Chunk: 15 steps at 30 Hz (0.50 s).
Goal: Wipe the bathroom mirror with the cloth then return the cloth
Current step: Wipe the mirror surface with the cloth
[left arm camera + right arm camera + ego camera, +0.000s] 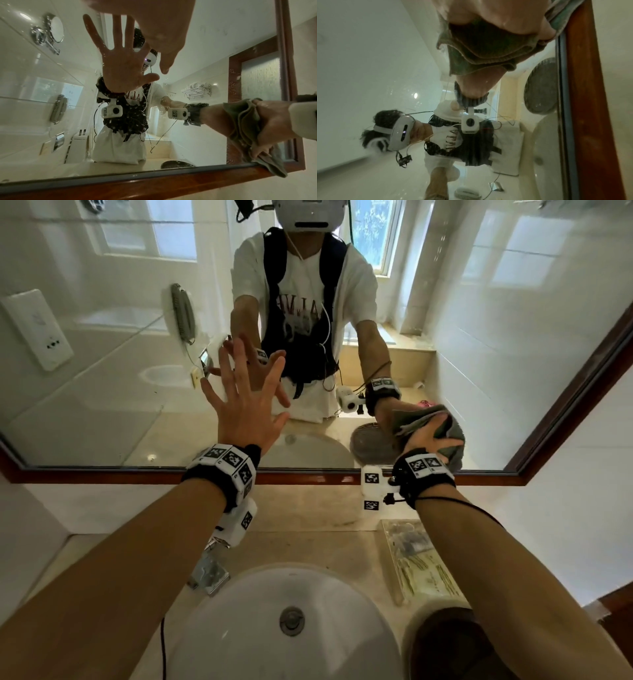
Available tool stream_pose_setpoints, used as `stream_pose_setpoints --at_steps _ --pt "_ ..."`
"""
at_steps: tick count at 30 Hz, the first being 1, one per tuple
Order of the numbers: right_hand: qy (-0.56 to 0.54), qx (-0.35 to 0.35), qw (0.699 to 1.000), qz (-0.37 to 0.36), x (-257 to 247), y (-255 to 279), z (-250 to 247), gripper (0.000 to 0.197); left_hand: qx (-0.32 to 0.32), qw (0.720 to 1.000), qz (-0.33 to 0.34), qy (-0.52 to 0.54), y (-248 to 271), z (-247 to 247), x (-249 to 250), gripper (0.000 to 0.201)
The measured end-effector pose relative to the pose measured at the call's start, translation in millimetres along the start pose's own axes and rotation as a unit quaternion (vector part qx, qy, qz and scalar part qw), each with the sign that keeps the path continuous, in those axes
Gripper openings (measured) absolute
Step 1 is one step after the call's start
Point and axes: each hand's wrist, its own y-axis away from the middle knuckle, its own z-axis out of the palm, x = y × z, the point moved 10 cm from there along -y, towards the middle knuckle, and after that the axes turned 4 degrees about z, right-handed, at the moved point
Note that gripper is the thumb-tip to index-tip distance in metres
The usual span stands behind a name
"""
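pale glossy wall tiles (548,344) are lining the room, and daylight is coming through a window (373,234) showing in reflection. a beige stone counter (308,542) is carrying a white oval basin (260,621) with a chrome tap (209,573) at its left. a white socket plate (37,330) and a wall telephone (183,313) are hanging on the left wall.
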Motion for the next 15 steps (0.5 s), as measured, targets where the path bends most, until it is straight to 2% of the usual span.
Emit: stream_pose_setpoints --at_steps 10,15 --pt "-0.065 -0.006 0.998 0.003 47 70 66 0.084 0.015 1.000 0.000 -0.008 -1 0 -30 0.100" --pt "-0.044 -0.016 0.999 -0.015 69 103 94 0.085 0.003 1.000 -0.010 -0.007 4 1 -61 0.096"
